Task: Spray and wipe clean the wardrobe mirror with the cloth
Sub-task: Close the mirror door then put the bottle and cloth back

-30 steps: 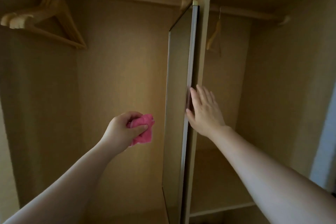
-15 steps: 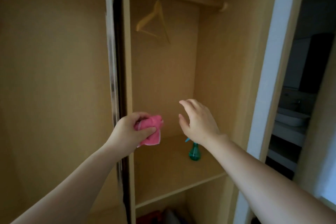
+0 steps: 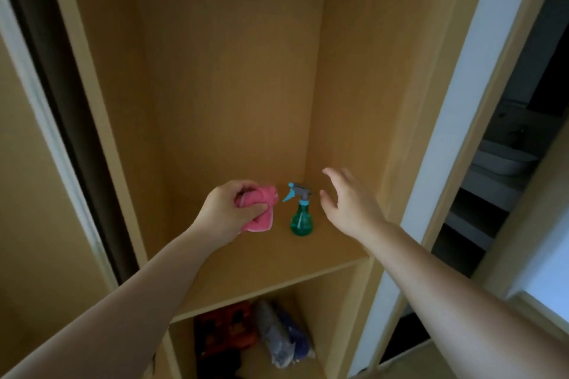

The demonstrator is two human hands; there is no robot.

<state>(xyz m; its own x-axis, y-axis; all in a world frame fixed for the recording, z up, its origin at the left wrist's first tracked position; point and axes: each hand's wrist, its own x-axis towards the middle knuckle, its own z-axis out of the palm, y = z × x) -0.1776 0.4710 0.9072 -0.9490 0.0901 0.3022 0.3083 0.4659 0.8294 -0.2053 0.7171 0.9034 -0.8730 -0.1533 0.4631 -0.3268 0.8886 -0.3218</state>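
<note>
Standing behind the person at the open wardrobe. The left hand (image 3: 229, 214) has its fingers curled tight round a bunched pink cloth (image 3: 261, 212), held over the shelf (image 3: 277, 264). The right hand (image 3: 348, 203) is empty, fingers straight and spread, palm turned left, thumb low.

The bottle (image 3: 301, 217) stands upright on the shelf near the back right corner, green body, blue trigger head. Nobody is touching it.

Key relation: the bottle sits between the two hands, just left of the right palm with a clear gap. Its long axis is vertical, and the nozzle points left, toward the cloth (the tip looks almost against the cloth, but depth is hard to judge from here). The right hand is the free one and faces the neck side-on, so I'd call the step a reach for the bottle, with the grasp not yet made. The next move probably needs a short sideways close around the neck under the trigger. A knock at head height could tip it.

The mirror (image 3: 64, 101) seems to be the dark strip at far left, seen edge-on, well apart from both hands. Spraying and wiping look not yet begun.

Dark bundles (image 3: 261, 338) lie in the compartment below. A basin (image 3: 498, 160) shows through the gap at right.
</note>
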